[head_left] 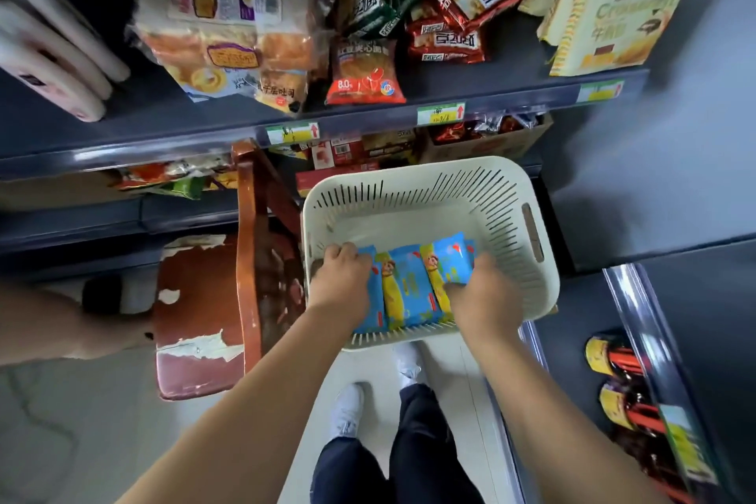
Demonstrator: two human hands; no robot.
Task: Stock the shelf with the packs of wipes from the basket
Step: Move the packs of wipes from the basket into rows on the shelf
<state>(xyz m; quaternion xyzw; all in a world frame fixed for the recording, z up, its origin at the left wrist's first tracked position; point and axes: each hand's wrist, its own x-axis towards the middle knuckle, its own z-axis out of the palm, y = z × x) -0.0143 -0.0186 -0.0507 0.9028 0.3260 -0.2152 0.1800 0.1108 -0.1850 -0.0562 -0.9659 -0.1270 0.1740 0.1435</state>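
A cream slotted plastic basket [507, 192] stands below the dark shelf [368, 115]. Inside it lie several blue and yellow packs of wipes [409, 286], side by side along the near wall. Both my hands are down in the basket. My left hand [341, 278] curls over the leftmost packs. My right hand [482, 291] closes on the rightmost packs, thumb on top. Together they squeeze the row from both ends. The outer packs are partly hidden under my fingers.
The shelf above holds bread bags [229, 37], a red snack pack [364, 72], more snack bags [446, 12] and croissant boxes [613, 20]. A worn red wooden chair [204, 299] stands left of the basket. Bottles [622, 389] sit on a low shelf at right. Another person's arm [45, 323] is at left.
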